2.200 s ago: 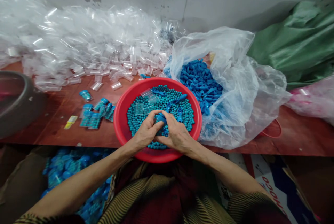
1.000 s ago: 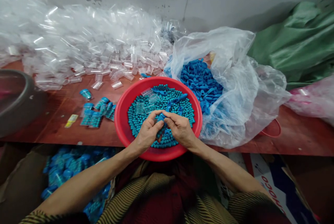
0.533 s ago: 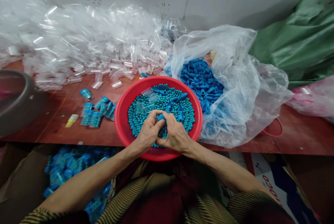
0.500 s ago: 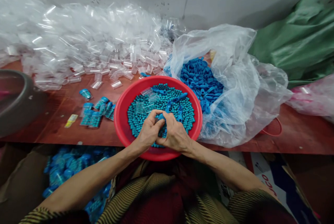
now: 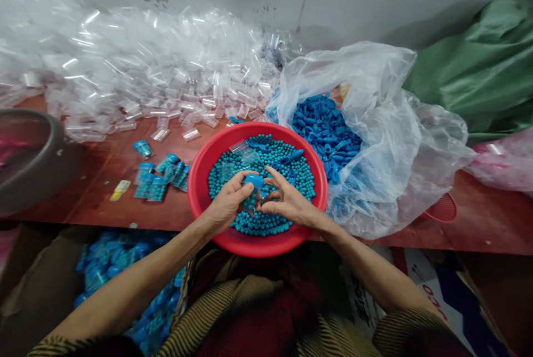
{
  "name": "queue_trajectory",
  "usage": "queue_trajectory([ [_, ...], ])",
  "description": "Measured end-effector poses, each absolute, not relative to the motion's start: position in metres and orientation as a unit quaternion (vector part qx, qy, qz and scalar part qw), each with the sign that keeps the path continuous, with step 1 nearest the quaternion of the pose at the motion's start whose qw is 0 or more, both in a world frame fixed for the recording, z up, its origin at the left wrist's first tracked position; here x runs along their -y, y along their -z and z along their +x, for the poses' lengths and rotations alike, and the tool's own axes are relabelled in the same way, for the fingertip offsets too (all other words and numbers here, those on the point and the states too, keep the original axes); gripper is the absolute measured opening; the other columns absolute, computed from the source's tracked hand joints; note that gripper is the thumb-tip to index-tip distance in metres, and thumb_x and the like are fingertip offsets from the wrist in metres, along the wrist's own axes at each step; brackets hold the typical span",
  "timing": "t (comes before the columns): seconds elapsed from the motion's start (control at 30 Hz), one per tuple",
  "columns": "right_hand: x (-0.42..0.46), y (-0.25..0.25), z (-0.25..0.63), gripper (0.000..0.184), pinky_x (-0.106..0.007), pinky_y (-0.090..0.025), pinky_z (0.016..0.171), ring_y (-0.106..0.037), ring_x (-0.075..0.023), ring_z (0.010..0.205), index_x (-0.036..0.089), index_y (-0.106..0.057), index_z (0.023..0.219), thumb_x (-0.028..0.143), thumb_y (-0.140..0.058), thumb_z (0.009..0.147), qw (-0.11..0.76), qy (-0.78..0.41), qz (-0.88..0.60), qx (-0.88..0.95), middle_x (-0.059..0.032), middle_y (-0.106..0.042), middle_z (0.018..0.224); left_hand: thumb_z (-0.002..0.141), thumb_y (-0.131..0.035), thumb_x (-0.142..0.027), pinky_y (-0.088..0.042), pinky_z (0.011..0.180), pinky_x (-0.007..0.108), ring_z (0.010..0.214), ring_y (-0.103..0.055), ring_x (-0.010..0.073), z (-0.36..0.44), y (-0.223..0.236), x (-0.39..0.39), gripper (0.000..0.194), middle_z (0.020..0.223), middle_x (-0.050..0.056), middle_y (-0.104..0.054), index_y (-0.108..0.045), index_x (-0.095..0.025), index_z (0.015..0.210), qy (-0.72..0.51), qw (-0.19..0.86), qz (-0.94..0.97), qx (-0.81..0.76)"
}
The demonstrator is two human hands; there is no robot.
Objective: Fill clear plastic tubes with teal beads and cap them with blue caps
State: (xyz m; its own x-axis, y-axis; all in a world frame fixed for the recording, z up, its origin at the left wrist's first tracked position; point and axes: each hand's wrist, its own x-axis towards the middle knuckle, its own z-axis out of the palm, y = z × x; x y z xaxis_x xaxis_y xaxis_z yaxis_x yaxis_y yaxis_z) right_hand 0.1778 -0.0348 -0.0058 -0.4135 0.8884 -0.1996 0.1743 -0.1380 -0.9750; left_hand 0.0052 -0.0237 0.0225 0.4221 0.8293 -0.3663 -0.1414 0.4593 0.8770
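Over a red basin (image 5: 200, 201) of small teal beads (image 5: 262, 227), my left hand (image 5: 228, 201) grips a small clear container with a blue cap (image 5: 254, 181). My right hand (image 5: 287, 201) is just to the right of it, fingers apart and curved toward the container. Whether its fingertips touch the container I cannot tell. Blue spoon-shaped caps (image 5: 296, 155) and clear plastic tubes (image 5: 241, 149) lie on the beads. Left of the basin, several filled, blue-capped containers (image 5: 157, 188) lie on the red table.
Clear empty tubes (image 5: 158, 63) are heaped along the back left. A plastic bag (image 5: 383, 140) holds blue caps (image 5: 320, 129) at the right. A grey tub (image 5: 50, 162) stands at the left edge. Below the table, a box holds many filled containers (image 5: 108, 262). A green sheet (image 5: 478, 74) lies far right.
My hands were together around the blue-capped container. My right hand has opened and moved off to the right, while my left keeps hold, and the blue cap shows more. The view has shifted slightly.
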Motion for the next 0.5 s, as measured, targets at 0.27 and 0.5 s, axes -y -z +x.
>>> queue_trajectory([
  [0.27, 0.035, 0.010, 0.192, 0.043, -0.032, -0.051, 0.075, -0.063, -0.0164, 0.082, 0.016, -0.054, 0.124, 0.030, -0.057, 0.083, 0.193, -0.455, -0.476, 0.728, -0.0098, -0.065, 0.110, 0.080, -0.054, -0.033, -0.045, 0.070, 0.026, 0.074, -0.055, 0.0133, -0.089, -0.033, -0.023, 0.036, 0.090, 0.001, -0.060, -0.053, -0.017, 0.112, -0.359, 0.335, 0.614, -0.618],
  [0.5, 0.016, 0.007, 0.175, 0.030, -0.037, -0.047, 0.086, -0.061, -0.0234, 0.103, 0.018, -0.057, 0.117, 0.024, -0.049, 0.089, 0.047, -0.274, -0.464, 0.841, -0.0101, -0.065, 0.111, 0.083, -0.050, -0.029, -0.040, 0.092, 0.042, 0.102, -0.055, 0.0279, -0.111, -0.023, -0.040, 0.045, 0.108, 0.010, -0.060, -0.048, -0.014, 0.125, -0.264, 0.037, 0.677, -0.686],
])
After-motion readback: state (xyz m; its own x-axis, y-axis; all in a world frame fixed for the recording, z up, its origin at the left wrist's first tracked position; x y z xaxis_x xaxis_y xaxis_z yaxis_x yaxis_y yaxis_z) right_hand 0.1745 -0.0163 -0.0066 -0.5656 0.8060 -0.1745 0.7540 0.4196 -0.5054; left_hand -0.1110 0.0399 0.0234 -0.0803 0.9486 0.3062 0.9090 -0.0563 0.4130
